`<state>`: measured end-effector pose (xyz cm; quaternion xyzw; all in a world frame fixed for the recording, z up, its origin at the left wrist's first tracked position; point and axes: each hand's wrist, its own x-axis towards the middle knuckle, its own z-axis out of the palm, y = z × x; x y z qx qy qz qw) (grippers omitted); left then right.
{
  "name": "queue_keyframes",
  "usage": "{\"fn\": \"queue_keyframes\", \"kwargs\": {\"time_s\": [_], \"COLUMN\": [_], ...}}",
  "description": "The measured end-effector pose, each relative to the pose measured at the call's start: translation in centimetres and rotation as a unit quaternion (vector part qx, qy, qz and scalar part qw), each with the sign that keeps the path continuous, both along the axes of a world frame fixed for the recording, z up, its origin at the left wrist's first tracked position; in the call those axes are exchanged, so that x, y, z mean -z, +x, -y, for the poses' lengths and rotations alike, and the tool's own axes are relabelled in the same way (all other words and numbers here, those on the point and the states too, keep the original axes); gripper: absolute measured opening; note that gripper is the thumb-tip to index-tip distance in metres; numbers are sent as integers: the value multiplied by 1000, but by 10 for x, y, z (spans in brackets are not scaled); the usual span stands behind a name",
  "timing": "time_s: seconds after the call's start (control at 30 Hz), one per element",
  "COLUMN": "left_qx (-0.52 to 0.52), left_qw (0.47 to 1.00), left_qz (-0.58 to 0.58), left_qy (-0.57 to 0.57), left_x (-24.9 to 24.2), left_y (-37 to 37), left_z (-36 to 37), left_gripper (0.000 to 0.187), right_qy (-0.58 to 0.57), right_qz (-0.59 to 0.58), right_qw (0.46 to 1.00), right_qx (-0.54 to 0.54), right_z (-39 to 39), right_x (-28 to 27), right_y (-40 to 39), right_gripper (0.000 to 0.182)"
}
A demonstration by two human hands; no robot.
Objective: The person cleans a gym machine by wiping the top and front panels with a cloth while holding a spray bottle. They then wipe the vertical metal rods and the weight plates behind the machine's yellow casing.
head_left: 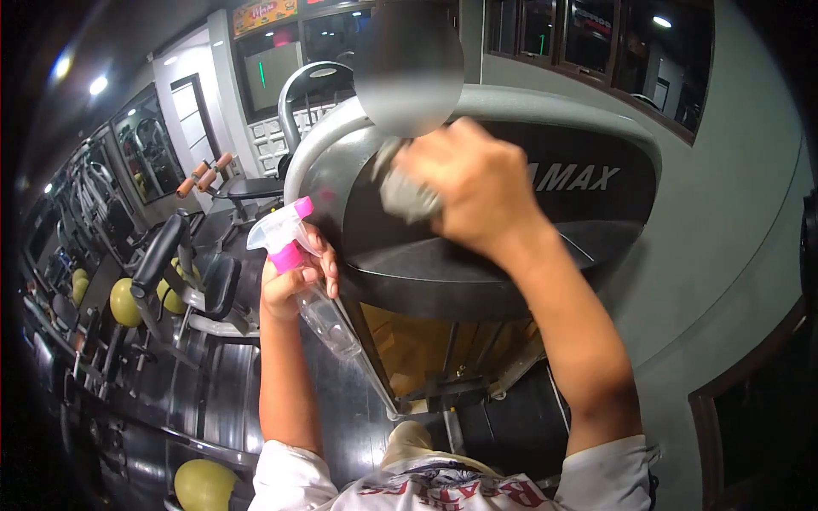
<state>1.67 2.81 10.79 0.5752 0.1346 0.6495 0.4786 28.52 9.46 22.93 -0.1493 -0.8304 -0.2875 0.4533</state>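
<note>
A clear spray bottle (327,322) with a pink and white trigger head is in my left hand (294,277), whose fingers wrap round its neck. The bottle leans in front of the left edge of a gym machine. My right hand (481,187) is closed on a crumpled greyish cloth (409,194), at the upper front of the machine's dark cover (562,200). The cloth and the right hand's fingertips are smeared by motion. Part of the lettering on the cover is hidden behind my right hand.
A padded bench machine (223,285) and yellow-green balls (124,302) stand on the left. Another ball (204,487) lies at the bottom left. A grey wall (724,213) with windows rises on the right. A blurred round patch covers the top centre.
</note>
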Motion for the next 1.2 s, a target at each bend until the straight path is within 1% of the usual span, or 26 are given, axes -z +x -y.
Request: {"fn": "queue_keyframes", "kwargs": {"time_s": [0.03, 0.07, 0.13, 0.17, 0.2, 0.27, 0.33, 0.37, 0.4, 0.47, 0.53, 0.57, 0.6, 0.67, 0.73, 0.77, 0.8, 0.87, 0.9, 0.93, 1.0, 1.03, 1.07, 1.13, 1.2], "left_qx": [2, 2, 8, 12, 11, 11, 0, -5, -12, -26, -21, -20, -16, -12, -12, -8, -3, 5, 9, 13, 6, 2, -2, -5, -6], "left_qw": [1000, 1000, 1000, 1000, 1000, 1000, 1000, 1000, 1000, 999, 999, 998, 998, 998, 999, 999, 999, 999, 999, 999, 999, 999, 999, 999, 999], "left_qz": [-2, -3, 5, 9, 12, 16, 5, 3, 10, 20, 39, 47, 51, 59, 42, 39, 37, 41, 40, 40, 36, 36, 36, 33, 30], "left_qy": [3, 4, 9, 10, 13, 15, 14, 13, 13, 16, 23, 28, 27, 26, 26, 27, 27, 19, 15, 13, 20, 21, 20, 16, 14], "left_x": [0, 1, 2, 2, 2, 1, 4, 6, 9, 10, 9, 8, 8, 8, 7, 9, 11, 12, 12, 12, 12, 12, 13, 16, 15], "left_y": [-1, -1, -2, -2, -1, 1, -1, -1, 2, 7, 12, 13, 14, 14, 11, 8, 7, 5, 3, 2, 2, 2, 2, 0, 2], "left_z": [-1, -1, -2, -2, -2, -1, -1, -1, 1, 1, 2, 2, 2, 2, 2, 1, 1, 1, 0, -1, -2, -2, -1, 0, -2], "left_gripper": [46, 45, 45, 45, 45, 45, 46, 46, 46, 47, 48, 48, 49, 49, 48, 47, 46, 46, 46, 46, 46, 46, 46, 46, 47], "right_qy": [-8, -33, -77, -76, -83, -46, -26, -55, -52, -61, -67, -77, -71, -64, -45, -49, -69, -82, -109, -113, -105, -88, -93, -57, -114], "right_qz": [-60, -101, -64, -13, 72, 102, 61, 26, -19, -70, -30, 31, 88, 102, 9, -61, -122, -119, -64, -32, 65, 61, 59, -96, -186], "right_qw": [998, 994, 994, 994, 993, 994, 998, 998, 998, 995, 995, 993, 992, 992, 999, 997, 989, 989, 990, 989, 992, 993, 994, 993, 974], "right_qx": [2, -28, -50, -76, -49, -14, -9, -4, -7, -21, -71, -79, -52, -24, -5, -4, -37, -44, -60, -94, -36, -41, 0, -28, -63], "right_z": [-3, -11, 2, 2, 12, 13, 3, 3, -2, -1, 1, 6, 16, 12, -2, -7, -13, -6, 1, 5, 16, 11, 9, -13, -26], "right_x": [-8, -10, 6, 24, 36, 36, 14, 0, -5, 3, 28, 43, 47, 29, 2, -9, -13, 2, 15, 36, 50, 38, 22, -2, -13], "right_y": [9, 12, -1, -11, -20, -21, -5, 5, 10, 5, -13, -21, -27, -16, 0, 8, 14, 3, -5, -19, -28, -20, -9, 13, 27], "right_gripper": [36, 38, 35, 26, 19, 17, 19, 11, 13, 18, 16, 15, 17, 17, 18, 22, 25, 24, 23, 21, 18, 16, 11, 16, 23]}}
